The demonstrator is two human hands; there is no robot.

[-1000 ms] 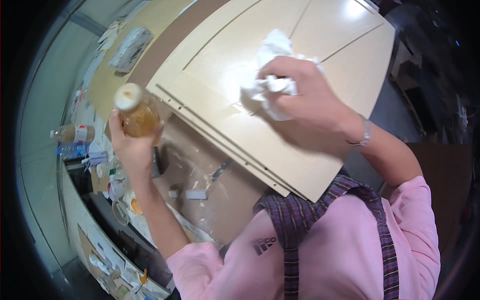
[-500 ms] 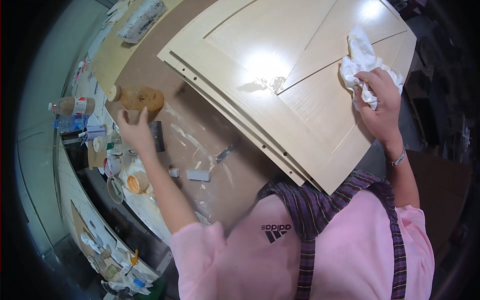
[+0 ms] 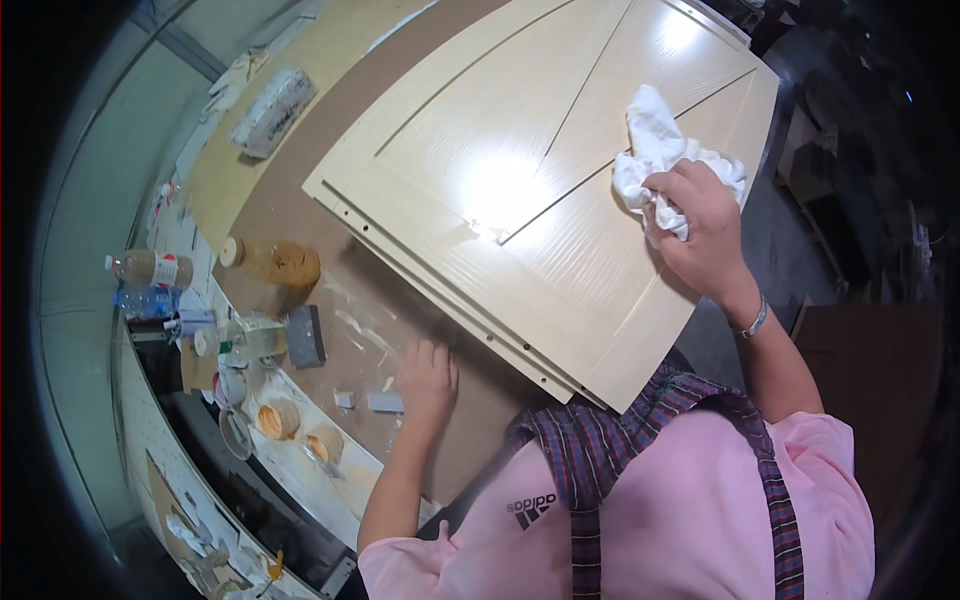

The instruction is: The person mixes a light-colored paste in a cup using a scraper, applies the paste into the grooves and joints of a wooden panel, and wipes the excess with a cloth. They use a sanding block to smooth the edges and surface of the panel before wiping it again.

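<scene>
My right hand [image 3: 700, 225] is closed around a crumpled white cloth [image 3: 655, 150], pressing it on the glossy cream panel door [image 3: 440, 150]. This door lies on another one, and small round holes show along their near edges. My left hand [image 3: 428, 385] is low over the brown table [image 3: 480, 430], left of the doors, fingers together and curled downward. It covers the spot where a small dark strip lay; whatever its fingers hold is hidden. Next to it lie a pale rectangular block [image 3: 385, 401] and a smaller pale block [image 3: 345, 400].
A capped bottle of amber liquid [image 3: 275, 262] lies at the left, near a dark grey block [image 3: 305, 336]. Several plastic bottles and open orange-stained tubs [image 3: 278, 419] crowd the left edge. A whitish wrapped block [image 3: 273, 112] rests on a yellowish board at the far left.
My left hand has moved from beside the amber bottle down and right, near the pale blocks; its fingers have come together. The right hand still grips the cloth. The view has shifted.
</scene>
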